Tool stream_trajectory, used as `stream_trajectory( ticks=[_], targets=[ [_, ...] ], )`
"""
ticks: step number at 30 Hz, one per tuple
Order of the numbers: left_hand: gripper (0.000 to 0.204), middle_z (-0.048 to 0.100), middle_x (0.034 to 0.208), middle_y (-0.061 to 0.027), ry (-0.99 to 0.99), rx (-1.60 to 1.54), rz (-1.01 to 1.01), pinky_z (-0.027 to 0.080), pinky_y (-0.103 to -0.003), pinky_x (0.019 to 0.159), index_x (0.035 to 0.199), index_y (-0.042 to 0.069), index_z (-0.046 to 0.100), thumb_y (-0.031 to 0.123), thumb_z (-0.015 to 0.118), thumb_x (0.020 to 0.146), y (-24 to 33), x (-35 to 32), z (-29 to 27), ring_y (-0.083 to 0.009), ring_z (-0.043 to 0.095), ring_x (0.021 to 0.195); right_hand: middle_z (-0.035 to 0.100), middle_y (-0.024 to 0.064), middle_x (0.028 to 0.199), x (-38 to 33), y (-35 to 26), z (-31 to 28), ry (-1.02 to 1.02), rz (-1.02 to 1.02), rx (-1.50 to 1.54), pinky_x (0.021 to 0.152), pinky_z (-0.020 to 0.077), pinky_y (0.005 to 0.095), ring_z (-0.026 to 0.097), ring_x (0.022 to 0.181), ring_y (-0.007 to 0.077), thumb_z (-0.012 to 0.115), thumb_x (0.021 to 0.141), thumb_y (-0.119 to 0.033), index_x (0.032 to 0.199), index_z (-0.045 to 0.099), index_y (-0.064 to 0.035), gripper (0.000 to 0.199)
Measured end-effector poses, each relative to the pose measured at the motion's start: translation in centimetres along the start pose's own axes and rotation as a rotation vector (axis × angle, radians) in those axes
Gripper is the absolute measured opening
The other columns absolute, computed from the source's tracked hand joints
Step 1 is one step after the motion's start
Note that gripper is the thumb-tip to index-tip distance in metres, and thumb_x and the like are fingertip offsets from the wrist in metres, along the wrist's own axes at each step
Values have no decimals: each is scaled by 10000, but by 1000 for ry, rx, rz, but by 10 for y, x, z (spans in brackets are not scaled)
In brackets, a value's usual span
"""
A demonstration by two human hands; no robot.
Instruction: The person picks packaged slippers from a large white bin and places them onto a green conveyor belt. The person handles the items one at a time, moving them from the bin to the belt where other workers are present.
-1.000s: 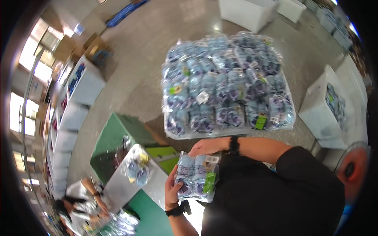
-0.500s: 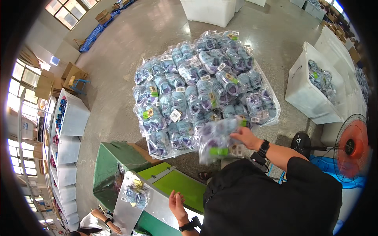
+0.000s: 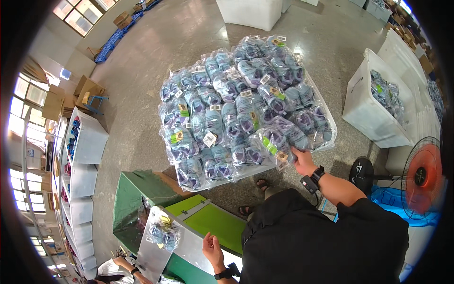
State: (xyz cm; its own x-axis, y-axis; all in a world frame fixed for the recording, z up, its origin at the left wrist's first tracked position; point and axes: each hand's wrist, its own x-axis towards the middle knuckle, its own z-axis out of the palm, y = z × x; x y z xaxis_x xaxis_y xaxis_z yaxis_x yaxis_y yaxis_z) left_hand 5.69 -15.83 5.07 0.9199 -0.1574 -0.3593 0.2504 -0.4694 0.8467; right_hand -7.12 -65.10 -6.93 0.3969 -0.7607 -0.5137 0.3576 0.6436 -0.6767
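Observation:
My right hand (image 3: 304, 163) grips the near corner of a clear plastic bag with a pair of blue-and-purple shoes (image 3: 277, 139) in it. That bag lies on the near right part of a heap of like bagged shoes (image 3: 208, 122), several with white tags or green labels. The heap fills a white bin (image 3: 325, 144), whose rim shows along its right side. My left hand (image 3: 213, 251) is held over the edge of a grey table (image 3: 189, 236), its fingers loosely bent and apart, holding nothing. Another bagged pair (image 3: 163, 234) lies on that table.
A green bin (image 3: 130, 201) stands beside the table, near a lime-green panel (image 3: 217, 225). A co-worker's arm (image 3: 130, 267) reaches in at the lower left. On the right are a white bin (image 3: 362, 102) with bagged shoes and an orange fan (image 3: 421, 177). White bins (image 3: 87, 146) line the left.
My right hand has moved to the right with the bagged shoes, which now lie on the heap instead of hanging before it. My left hand has hardly moved.

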Motion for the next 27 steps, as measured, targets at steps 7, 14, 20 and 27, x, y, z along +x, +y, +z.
stream_trajectory(
  ticks=[7, 14, 20, 27],
  targets=[
    [357, 724, 946, -70, 60, 45, -105, 525, -238, 700, 1271, -78, 630, 115, 678, 974, -30, -29, -9, -105, 660, 802, 701, 59, 1105, 1, -28, -2, -26, -77, 166, 895, 575, 345, 696, 1006, 197, 694, 968, -12, 1133, 613, -42, 185],
    [352, 727, 944, -73, 18, 67, -88, 525, -249, 687, 1272, -65, 635, 106, 684, 968, -49, -33, -12, -105, 660, 791, 653, 32, 1016, 24, 35, -9, 413, -37, -206, 611, 499, 359, 611, 803, 144, 796, 915, -211, 1102, 616, -51, 305],
    [355, 727, 914, -71, 18, 54, -98, 514, -245, 680, 1267, -81, 632, 102, 685, 967, -48, -33, -15, -103, 654, 775, 616, 75, 974, -1, 27, 18, 230, 339, -232, 620, 601, 414, 660, 792, 227, 726, 970, -352, 1069, 606, -32, 356],
    [345, 719, 898, -60, 15, 16, -147, 498, -227, 664, 1251, -90, 632, 100, 687, 968, -50, -43, -11, -96, 643, 765, 623, 108, 1039, -55, -18, 40, -299, -193, -1162, 766, 597, 471, 684, 959, 308, 771, 918, -329, 1074, 627, -67, 338]
  ],
)
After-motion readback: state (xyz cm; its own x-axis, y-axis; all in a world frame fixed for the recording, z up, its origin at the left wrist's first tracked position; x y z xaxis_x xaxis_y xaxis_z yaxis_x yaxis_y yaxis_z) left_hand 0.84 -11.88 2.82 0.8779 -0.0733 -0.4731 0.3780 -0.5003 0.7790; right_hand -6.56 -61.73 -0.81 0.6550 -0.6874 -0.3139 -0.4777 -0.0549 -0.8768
